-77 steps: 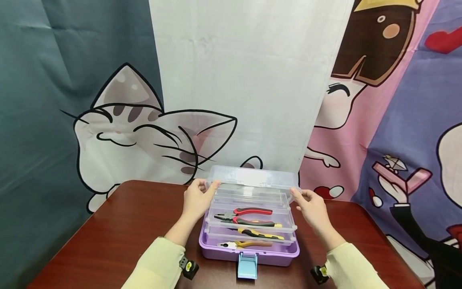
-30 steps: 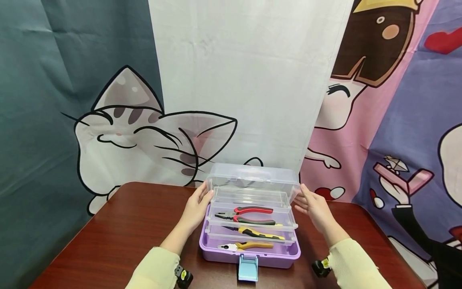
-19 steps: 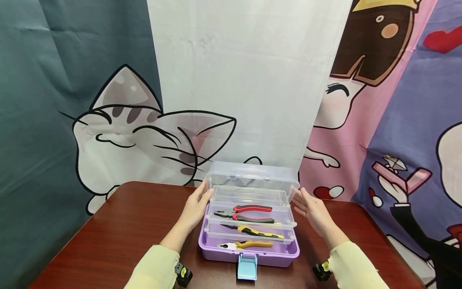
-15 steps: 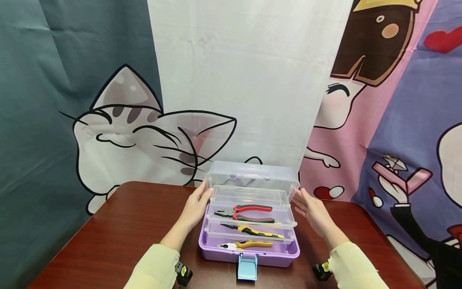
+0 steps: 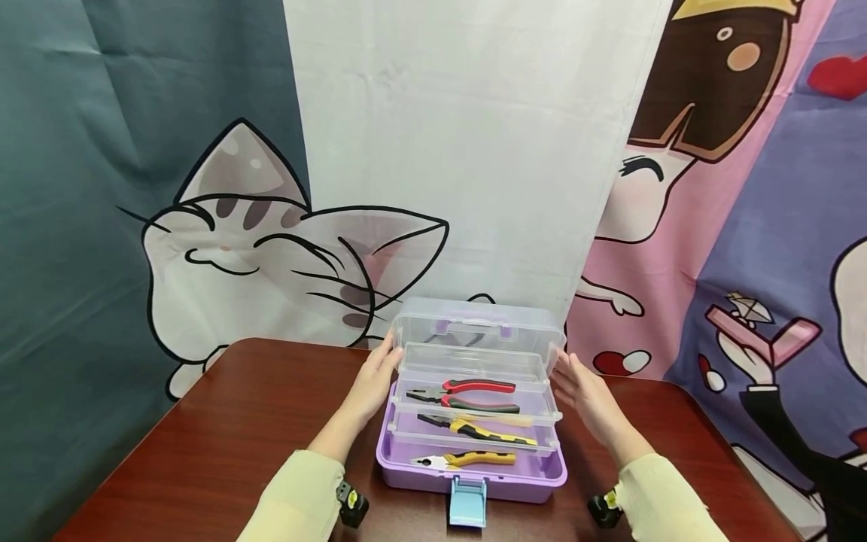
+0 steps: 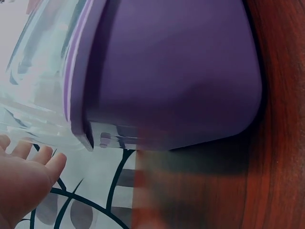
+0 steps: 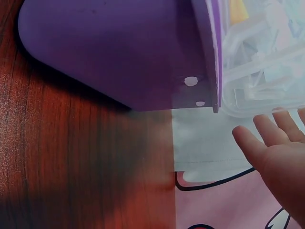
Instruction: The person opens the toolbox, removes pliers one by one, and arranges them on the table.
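A purple toolbox (image 5: 400,476) stands on the table, its clear lid (image 5: 467,310) tilted back and its clear trays (image 5: 474,361) fanned out in steps. My left hand (image 5: 369,380) is at the lid's left side, fingers extended and spread. On the other side my right hand (image 5: 591,391) reaches to the lid's right edge, also with extended fingers. Red-and-black-handled pliers (image 5: 481,386) lie in a tray. Yellow-and-black pliers (image 5: 484,432) rest lower down, and another yellow-handled pair (image 5: 474,458) lies at the box's front. The wrist views show fingertips by the lid; firm contact is unclear.
A light blue latch (image 5: 467,503) hangs down at the toolbox's front. The reddish-brown wooden table (image 5: 237,436) extends on both sides. Behind its far edge hangs a printed cloth (image 5: 460,150) with cartoon figures. Black wrist cameras sit below both sleeves.
The lid has tipped farther back, and the trays have shifted slightly with it. Both hands earlier pinched the lid's corners; their fingers have since straightened along its sides.
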Action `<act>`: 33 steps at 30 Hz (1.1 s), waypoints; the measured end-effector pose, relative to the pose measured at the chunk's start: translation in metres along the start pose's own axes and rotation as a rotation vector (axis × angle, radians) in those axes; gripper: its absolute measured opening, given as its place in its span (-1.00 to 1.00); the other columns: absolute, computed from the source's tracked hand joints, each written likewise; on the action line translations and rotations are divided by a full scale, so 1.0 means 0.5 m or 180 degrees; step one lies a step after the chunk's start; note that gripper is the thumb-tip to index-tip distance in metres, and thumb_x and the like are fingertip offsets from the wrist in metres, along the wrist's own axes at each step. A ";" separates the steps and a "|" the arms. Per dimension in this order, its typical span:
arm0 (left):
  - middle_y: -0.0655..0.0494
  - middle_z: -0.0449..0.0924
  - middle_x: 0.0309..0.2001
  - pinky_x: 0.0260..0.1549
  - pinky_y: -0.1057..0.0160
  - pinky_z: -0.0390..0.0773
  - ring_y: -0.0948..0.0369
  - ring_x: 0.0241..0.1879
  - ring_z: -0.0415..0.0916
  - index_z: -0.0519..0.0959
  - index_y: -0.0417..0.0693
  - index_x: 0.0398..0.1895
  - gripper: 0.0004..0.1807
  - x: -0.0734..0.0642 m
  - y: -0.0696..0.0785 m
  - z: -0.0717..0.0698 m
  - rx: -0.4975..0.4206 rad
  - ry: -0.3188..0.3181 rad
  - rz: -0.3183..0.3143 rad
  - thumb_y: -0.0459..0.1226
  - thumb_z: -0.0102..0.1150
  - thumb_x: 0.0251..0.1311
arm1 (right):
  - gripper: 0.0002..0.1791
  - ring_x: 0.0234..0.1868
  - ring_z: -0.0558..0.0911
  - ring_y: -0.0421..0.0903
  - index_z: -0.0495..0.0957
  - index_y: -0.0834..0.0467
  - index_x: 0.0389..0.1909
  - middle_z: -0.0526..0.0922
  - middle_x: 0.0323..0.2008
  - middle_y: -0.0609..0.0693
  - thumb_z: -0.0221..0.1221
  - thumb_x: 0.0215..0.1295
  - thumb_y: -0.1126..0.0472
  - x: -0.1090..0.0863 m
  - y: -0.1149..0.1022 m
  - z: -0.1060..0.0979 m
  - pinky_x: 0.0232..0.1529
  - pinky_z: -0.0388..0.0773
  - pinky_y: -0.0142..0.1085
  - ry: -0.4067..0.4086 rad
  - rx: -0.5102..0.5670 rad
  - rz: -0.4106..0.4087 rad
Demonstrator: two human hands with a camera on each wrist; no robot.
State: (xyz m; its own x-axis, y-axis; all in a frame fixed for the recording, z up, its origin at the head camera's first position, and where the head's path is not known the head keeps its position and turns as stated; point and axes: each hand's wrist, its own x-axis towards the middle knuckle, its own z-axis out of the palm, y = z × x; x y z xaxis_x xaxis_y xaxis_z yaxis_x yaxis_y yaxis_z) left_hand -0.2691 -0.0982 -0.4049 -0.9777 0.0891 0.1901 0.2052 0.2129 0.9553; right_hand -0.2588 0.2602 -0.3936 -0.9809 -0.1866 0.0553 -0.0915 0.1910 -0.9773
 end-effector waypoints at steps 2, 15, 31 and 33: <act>-0.08 -0.09 0.50 0.46 -0.10 -0.16 -0.04 0.48 -0.19 -0.07 -0.02 0.50 -0.33 0.003 0.001 -0.002 -0.0022 -0.0050 -0.0027 0.01 -0.25 0.43 | -0.24 0.38 0.19 0.07 -0.15 0.19 0.49 0.02 0.44 0.29 -0.47 0.47 -0.23 0.003 -0.002 0.001 0.38 0.15 0.09 0.0050 0.0042 0.0056; -0.19 -0.02 0.46 0.43 -0.16 -0.07 -0.08 0.46 -0.11 -0.04 -0.09 0.47 -0.35 0.004 -0.007 0.001 -0.0390 -0.0112 -0.0141 -0.02 -0.28 0.41 | -0.23 0.41 0.08 0.18 -0.10 0.33 0.42 0.01 0.44 0.32 -0.45 0.48 -0.21 0.007 0.006 0.002 0.16 0.45 -0.40 0.0079 0.0031 0.0032; -0.07 -0.15 0.51 0.45 -0.14 -0.17 -0.02 0.49 -0.26 -0.06 -0.04 0.50 -0.36 0.010 -0.021 0.001 -0.0449 -0.0218 -0.0191 -0.07 -0.30 0.41 | -0.28 0.46 -0.11 0.22 -0.29 0.16 0.49 -0.19 0.48 0.29 -0.49 0.50 -0.17 0.007 0.024 0.009 0.35 0.04 0.21 -0.0214 0.0070 -0.0027; -0.06 -0.19 0.52 0.43 -0.18 -0.17 -0.02 0.49 -0.28 -0.09 -0.03 0.50 -0.35 0.010 -0.021 0.001 -0.0478 -0.0262 -0.0186 -0.07 -0.31 0.41 | -0.28 0.46 -0.11 0.23 -0.29 0.16 0.49 -0.19 0.48 0.29 -0.49 0.50 -0.17 0.008 0.025 0.009 0.35 0.04 0.21 -0.0199 0.0056 -0.0023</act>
State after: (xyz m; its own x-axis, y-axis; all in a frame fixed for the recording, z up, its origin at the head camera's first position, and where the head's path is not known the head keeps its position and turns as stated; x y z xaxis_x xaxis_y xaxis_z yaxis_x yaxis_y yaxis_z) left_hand -0.2762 -0.0997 -0.4142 -0.9795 0.1615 0.1200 0.1331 0.0730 0.9884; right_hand -0.2629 0.2574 -0.4066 -0.9675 -0.2479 0.0502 -0.0950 0.1724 -0.9804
